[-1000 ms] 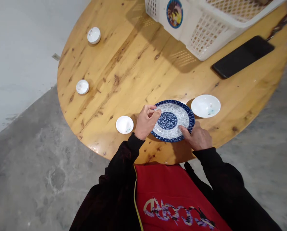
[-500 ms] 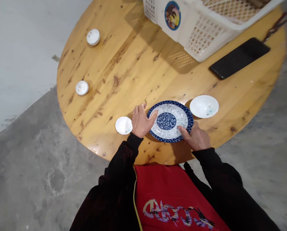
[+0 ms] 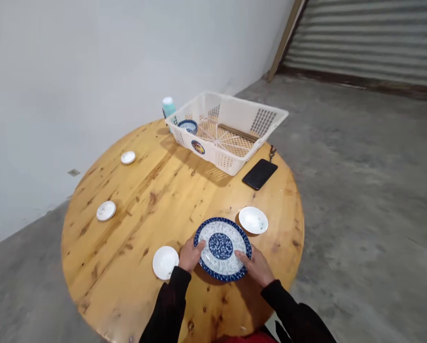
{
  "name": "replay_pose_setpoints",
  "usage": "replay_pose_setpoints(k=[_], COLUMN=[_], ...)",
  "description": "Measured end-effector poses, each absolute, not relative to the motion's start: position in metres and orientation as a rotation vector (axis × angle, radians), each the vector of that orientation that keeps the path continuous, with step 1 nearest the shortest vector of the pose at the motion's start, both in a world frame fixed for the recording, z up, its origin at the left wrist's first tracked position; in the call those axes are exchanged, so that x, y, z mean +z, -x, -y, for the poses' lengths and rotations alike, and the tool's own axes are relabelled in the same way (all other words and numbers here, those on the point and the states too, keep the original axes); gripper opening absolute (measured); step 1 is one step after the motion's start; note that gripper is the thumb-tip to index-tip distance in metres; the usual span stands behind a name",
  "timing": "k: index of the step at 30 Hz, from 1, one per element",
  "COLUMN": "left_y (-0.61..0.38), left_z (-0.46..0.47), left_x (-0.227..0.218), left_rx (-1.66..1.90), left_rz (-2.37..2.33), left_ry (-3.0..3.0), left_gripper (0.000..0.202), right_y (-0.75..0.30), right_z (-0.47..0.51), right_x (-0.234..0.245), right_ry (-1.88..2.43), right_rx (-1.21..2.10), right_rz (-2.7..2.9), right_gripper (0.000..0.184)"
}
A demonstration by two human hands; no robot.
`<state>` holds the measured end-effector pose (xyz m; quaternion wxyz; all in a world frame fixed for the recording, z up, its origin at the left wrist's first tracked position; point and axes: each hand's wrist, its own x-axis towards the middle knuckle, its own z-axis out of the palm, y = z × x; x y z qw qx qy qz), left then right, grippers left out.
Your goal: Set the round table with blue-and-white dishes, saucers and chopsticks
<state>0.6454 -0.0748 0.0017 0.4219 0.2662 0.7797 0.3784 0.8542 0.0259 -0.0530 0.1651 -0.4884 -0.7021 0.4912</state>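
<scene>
Round worktop, pale wall behind — left hand and right hand clasp the plate by opposite rims, near side; a holding step, I'd judge — moving it calls for level support.

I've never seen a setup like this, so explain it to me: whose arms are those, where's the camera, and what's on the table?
There's no machine here. The dark-sleeved arms belong to a person wearing a camera on their head, so you're looking forward and down, much as they do.

Their left hand and right hand hold a blue-and-white plate at opposite sides, thumbs on top.

On the round wooden table are four white bowls: two toward the left edge, one beside the left hand, and one just past the plate on the right. Farther back sit a black phone and a white plastic basket with blue-patterned bowls and brown sticks inside.
</scene>
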Motion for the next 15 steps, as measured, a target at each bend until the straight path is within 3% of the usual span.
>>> replay_pose_setpoints(k=[7,15], left_y=[-0.669,-0.685], left_z=[0.115,0.157], left_x=[0.014,0.033], left_rx=[1.147,1.17], left_rz=[-1.73,-1.618], left_ry=[-0.594,-0.677], left_gripper=[0.063,0.059], right_y=[-0.877,-0.903], right_z=[0.014,0.061], right_x=[-0.038,-0.009], right_ry=[1.382,1.322], right_rx=[1.506,1.585], right_rz=[1.862,1.772], right_gripper=[0.05,0.055])
